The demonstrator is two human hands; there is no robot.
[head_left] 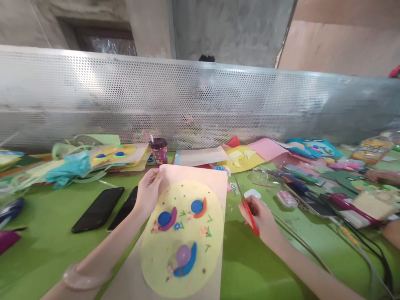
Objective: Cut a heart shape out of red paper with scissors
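Note:
My left hand (149, 185) pinches the upper left corner of a pale pink sheet of card (193, 171). On the card is a large yellow paper oval (187, 229) bearing snail shapes with blue and purple round shells, small green sprigs, flowers and dots. The sheet tilts up towards me, its lower part running out of view. To the right of it, my right hand (256, 216) is closed around red-handled scissors (250, 214), whose blade points up and away. The blades are apart from the card.
Two black phones (98, 208) lie at left. Behind stand a purple cup (159, 151), coloured papers (243, 158) and a perforated metal screen (187, 104). Cables (368, 241), a pink case (287, 199) and a bottle (373, 148) crowd the right. Another person's hand (379, 176) reaches in there.

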